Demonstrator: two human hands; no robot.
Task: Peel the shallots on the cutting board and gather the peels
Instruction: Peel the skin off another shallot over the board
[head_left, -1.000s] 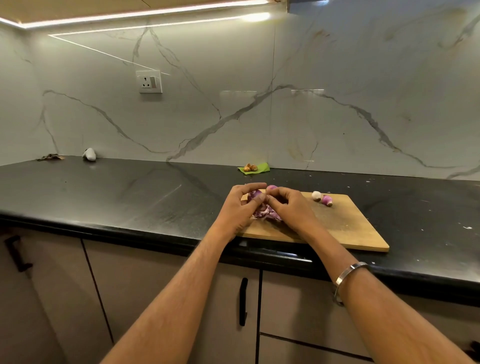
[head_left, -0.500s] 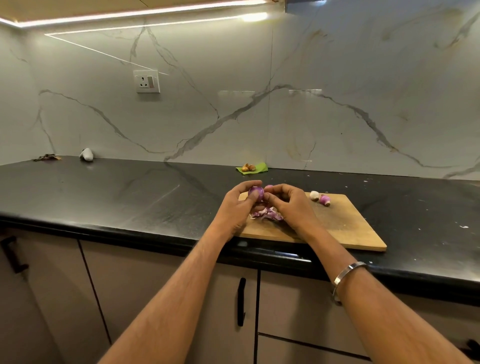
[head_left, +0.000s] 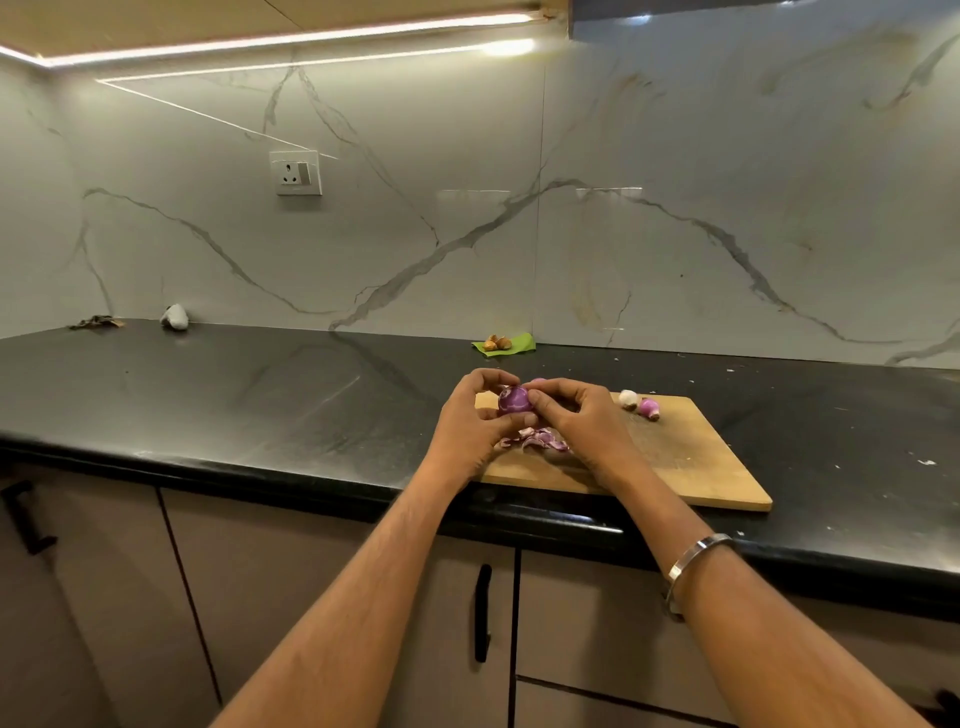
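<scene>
A wooden cutting board (head_left: 691, 457) lies on the black counter. Above its left end my left hand (head_left: 470, 421) holds a purple shallot (head_left: 513, 400) between curled fingers and thumb. My right hand (head_left: 574, 421) pinches the same shallot from the right with thumb and fingertips. Below the hands a small heap of purple peels (head_left: 535, 440) lies on the board. Two more shallots, one pale (head_left: 628, 398) and one pink (head_left: 648, 407), sit near the board's far edge. Another pink piece (head_left: 539, 382) peeks out behind my right fingers.
A green scrap with brown bits (head_left: 503, 343) lies by the marble wall behind the board. Far left on the counter (head_left: 260, 395) are a white lump (head_left: 175, 317) and dark scraps (head_left: 96, 322). A wall socket (head_left: 295, 172) is above. Cabinet doors with black handles stand below.
The hands have lifted the shallot slightly and turned it, so more of its purple surface shows between them. The peel heap and the other shallots have stayed put.
</scene>
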